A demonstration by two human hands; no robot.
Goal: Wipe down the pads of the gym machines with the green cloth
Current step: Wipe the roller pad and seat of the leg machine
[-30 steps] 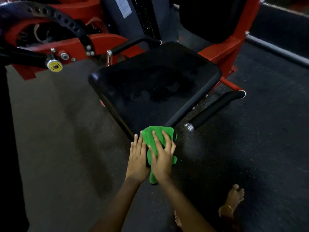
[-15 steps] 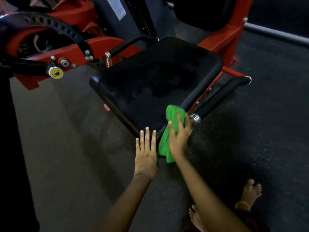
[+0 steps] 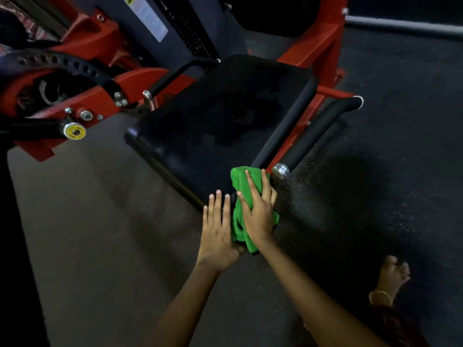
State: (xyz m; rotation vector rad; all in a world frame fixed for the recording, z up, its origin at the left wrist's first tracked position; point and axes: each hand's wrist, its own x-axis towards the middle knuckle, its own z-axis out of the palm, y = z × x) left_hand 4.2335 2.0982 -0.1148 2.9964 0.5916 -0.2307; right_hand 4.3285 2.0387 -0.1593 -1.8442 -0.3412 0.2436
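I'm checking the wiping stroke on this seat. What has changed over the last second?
The right hand slid the green cloth rightward along the near edge of the black seat pad, ending at the corner beside the chrome-capped handle. The left hand came off the cloth and lies flat at the pad's edge. The right hand presses the cloth as before; the machine has not moved.

Yellow knob [image 3: 74, 131], chrome-capped handle [image 3: 318, 131] — bare foot [image 3: 392, 276]

Both forearms reaching forward, left hand [image 3: 217, 231] flat with straight fingers [image 3: 218, 204], right hand [image 3: 258, 211] beside it, fingers spread, palm pressing down
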